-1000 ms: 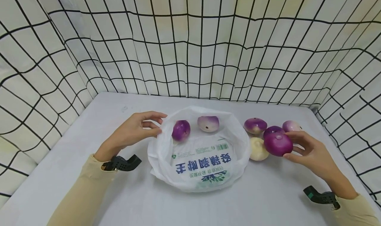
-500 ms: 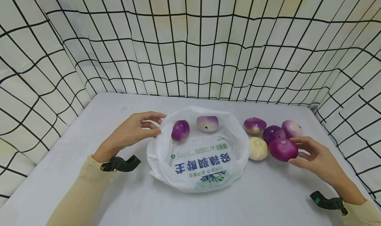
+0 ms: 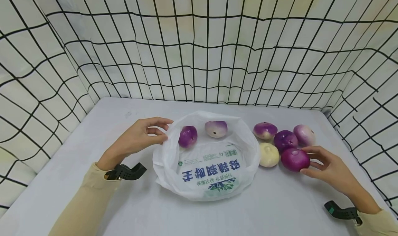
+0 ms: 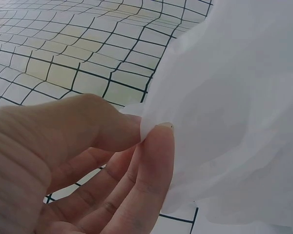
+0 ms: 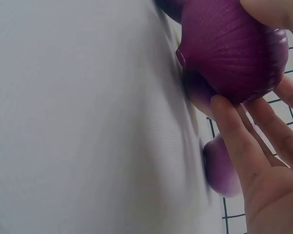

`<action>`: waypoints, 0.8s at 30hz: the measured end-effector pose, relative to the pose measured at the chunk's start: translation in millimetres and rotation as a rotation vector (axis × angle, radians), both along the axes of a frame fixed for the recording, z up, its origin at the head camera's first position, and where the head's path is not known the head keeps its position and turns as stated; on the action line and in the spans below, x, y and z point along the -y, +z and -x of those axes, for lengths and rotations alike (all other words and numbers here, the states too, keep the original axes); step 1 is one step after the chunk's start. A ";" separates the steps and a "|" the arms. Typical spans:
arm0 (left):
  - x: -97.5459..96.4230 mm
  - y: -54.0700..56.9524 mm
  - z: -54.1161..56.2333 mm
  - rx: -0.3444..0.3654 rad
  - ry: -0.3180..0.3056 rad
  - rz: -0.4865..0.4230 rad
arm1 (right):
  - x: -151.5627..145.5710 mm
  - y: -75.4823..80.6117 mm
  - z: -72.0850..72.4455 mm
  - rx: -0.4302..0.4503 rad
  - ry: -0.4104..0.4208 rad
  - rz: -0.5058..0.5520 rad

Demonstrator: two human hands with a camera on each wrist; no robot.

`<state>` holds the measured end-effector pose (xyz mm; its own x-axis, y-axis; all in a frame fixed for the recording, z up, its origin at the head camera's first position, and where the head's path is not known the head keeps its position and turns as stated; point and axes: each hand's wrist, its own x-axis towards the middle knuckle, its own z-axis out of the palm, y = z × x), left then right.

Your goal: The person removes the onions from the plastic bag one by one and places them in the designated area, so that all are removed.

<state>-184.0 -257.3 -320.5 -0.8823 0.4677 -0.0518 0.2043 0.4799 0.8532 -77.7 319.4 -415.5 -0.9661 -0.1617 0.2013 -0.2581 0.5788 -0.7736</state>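
My left hand [image 3: 143,137] pinches the left rim of a white plastic bag [image 3: 165,163] between thumb and forefinger, as the left wrist view shows up close. The bag stands open, with two purple-and-white onions inside, one dark [image 3: 188,137] and one paler [image 3: 216,129]. On the right, my right hand [image 3: 326,165] holds a deep purple onion [image 3: 295,160] by its right side, thumb and fingertips against its skin. In the right wrist view this onion [image 5: 229,48] shows its pointed tip towards the white tabletop; whether it touches the table I cannot tell.
Beside the bag's right edge sit a purple-and-white onion [image 3: 265,131], a pale yellow onion [image 3: 269,155], a dark purple one [image 3: 285,141] and a pinkish one [image 3: 304,135]. A black grid net [image 3: 207,49] over white sheeting surrounds the white table [image 3: 130,208] at the back and sides.
My right hand has shifted the deep purple onion right and lower, uncovering more of the dark and pinkish onions behind it. My left hand keeps its pinch on the bag.
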 end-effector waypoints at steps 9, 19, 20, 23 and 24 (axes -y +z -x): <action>-0.7 -0.6 0.1 -0.001 0.005 -0.002 | -0.3 -3.9 -0.4 0.021 0.001 0.001; 0.4 -0.5 -0.8 -0.008 -0.007 -0.013 | 1.6 2.5 -2.5 0.028 -0.005 -0.051; 0.4 -0.5 -0.7 -0.007 -0.005 -0.013 | 1.6 3.0 -2.8 0.024 -0.004 -0.052; 0.6 -0.2 -0.5 -0.005 -0.002 -0.009 | 0.5 4.4 -3.5 0.012 -0.008 -0.051; 0.7 -0.1 -0.4 -0.006 -0.001 -0.006 | 0.1 5.1 -3.6 0.009 -0.013 -0.054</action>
<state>-183.7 -258.0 -320.6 -0.8824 0.4685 -0.0434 0.2098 0.4744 0.8549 -74.2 319.2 -410.4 -0.9698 -0.1600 0.1839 -0.2437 0.6231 -0.7432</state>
